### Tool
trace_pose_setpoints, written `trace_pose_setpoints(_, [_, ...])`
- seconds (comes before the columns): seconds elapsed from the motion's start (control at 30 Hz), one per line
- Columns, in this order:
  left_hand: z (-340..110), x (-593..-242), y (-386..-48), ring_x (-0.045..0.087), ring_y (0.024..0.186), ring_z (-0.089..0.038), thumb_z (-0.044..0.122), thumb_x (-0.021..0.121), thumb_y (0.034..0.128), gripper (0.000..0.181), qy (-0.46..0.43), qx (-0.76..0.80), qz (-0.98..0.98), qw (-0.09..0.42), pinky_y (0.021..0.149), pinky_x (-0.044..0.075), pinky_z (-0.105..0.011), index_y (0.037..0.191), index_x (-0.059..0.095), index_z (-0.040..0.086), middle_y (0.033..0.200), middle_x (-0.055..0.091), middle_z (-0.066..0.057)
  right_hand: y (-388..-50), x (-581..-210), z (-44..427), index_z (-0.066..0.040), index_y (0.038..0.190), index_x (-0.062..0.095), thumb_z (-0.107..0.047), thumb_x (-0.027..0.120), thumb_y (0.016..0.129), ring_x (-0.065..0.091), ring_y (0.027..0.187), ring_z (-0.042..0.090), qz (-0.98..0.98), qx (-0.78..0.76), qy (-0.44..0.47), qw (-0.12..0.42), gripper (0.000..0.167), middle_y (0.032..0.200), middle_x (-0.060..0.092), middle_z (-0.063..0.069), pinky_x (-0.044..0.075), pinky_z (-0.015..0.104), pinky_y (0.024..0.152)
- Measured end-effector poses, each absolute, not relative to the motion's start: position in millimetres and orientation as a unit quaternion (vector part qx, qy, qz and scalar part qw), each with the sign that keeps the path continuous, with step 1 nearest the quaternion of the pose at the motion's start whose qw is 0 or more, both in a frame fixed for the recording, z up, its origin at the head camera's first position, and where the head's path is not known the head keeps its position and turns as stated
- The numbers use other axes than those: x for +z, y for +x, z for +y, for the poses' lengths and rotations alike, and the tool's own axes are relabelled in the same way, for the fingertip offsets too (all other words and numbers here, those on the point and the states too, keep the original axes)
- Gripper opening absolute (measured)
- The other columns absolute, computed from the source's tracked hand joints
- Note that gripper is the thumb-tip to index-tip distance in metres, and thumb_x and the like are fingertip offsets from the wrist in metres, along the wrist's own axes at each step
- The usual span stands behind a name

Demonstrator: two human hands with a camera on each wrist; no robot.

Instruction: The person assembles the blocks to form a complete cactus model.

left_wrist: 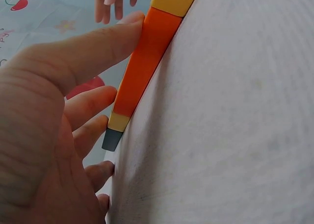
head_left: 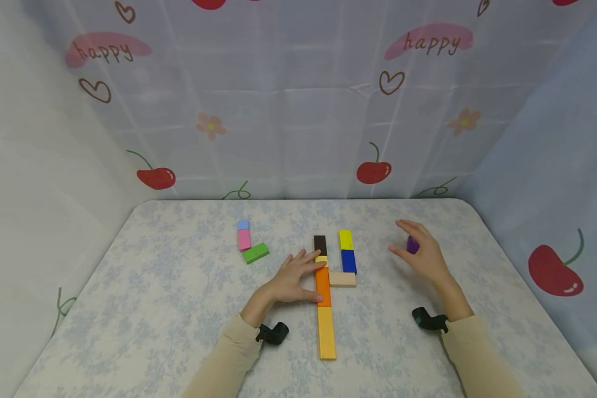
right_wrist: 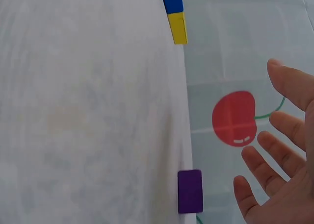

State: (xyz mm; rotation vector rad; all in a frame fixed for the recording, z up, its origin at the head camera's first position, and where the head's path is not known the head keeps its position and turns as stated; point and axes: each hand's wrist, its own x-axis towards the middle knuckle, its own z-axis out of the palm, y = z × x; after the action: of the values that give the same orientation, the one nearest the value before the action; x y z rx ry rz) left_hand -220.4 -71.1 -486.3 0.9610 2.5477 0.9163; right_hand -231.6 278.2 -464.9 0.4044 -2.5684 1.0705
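My left hand lies over a straight row of blocks, fingers spread and fairly straight. Its thumb touches the orange block, and a fingertip reaches the small yellow block. A dark block forms the row's far end, a long amber block the near end. In the left wrist view the thumb lies along the orange block. My right hand hovers with fingers apart, holding nothing. Beside it is a purple block, partly hidden in the head view; the right wrist view shows the purple block clear of the fingers.
A beige block sticks out from the row's right side. Beyond it, a blue block and a bright yellow block stand in line. To the left are a green block, a pink block and a light blue block.
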Motion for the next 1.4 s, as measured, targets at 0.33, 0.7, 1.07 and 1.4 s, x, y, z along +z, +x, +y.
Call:
trace_pose_setpoints(0.33, [-70.9, -485.9, -221.5, 0.005, 0.152, -0.035, 0.043, 0.078, 0.0806, 0.08, 0.332, 0.317, 0.878, 0.134, 0.121, 0.0, -0.058, 0.149, 0.043, 0.019, 0.164, 0.019, -0.003, -230.5, -467.9, 309.2, -0.004, 0.147, 0.043, -0.023, 0.073, 0.089, 0.045, 0.124, 0.04, -0.907, 0.397, 0.053, 0.129, 0.068, 0.148, 0.04, 0.023, 0.039, 0.059, 0.096])
trace_pose_setpoints(0.7, [-71.5, -487.1, -221.5, 0.004, 0.153, -0.034, 0.044, 0.077, 0.0809, 0.08, 0.333, 0.32, 0.877, 0.135, 0.121, 0.0, -0.058, 0.149, 0.044, 0.019, 0.164, 0.019, -0.003, -228.9, -481.6, 324.0, -0.002, 0.148, 0.04, -0.024, 0.072, 0.09, 0.05, 0.119, 0.049, -0.913, 0.396, 0.038, 0.089, 0.07, 0.144, 0.04, 0.028, 0.052, 0.056, 0.086])
trace_pose_setpoints(1.07, [-70.8, -484.5, -219.0, 0.005, 0.152, -0.035, 0.043, 0.078, 0.0803, 0.08, 0.33, 0.321, 0.877, 0.137, 0.121, 0.0, -0.059, 0.149, 0.044, 0.018, 0.164, 0.02, -0.002, -227.1, -482.8, 325.6, -0.004, 0.15, 0.037, -0.034, 0.075, 0.087, 0.052, 0.114, 0.042, -0.922, 0.384, 0.007, 0.051, 0.079, 0.141, 0.04, 0.027, 0.047, 0.035, 0.079])
trace_pose_setpoints(1.4, [-71.2, -484.0, -219.3, 0.006, 0.152, -0.035, 0.042, 0.079, 0.0797, 0.08, 0.328, 0.325, 0.877, 0.133, 0.12, 0.0, -0.059, 0.148, 0.045, 0.017, 0.164, 0.02, -0.003, -227.7, -485.4, 326.8, -0.004, 0.15, 0.037, -0.033, 0.075, 0.086, 0.052, 0.112, 0.039, -0.92, 0.39, 0.008, 0.048, 0.08, 0.138, 0.043, 0.026, 0.043, 0.034, 0.079])
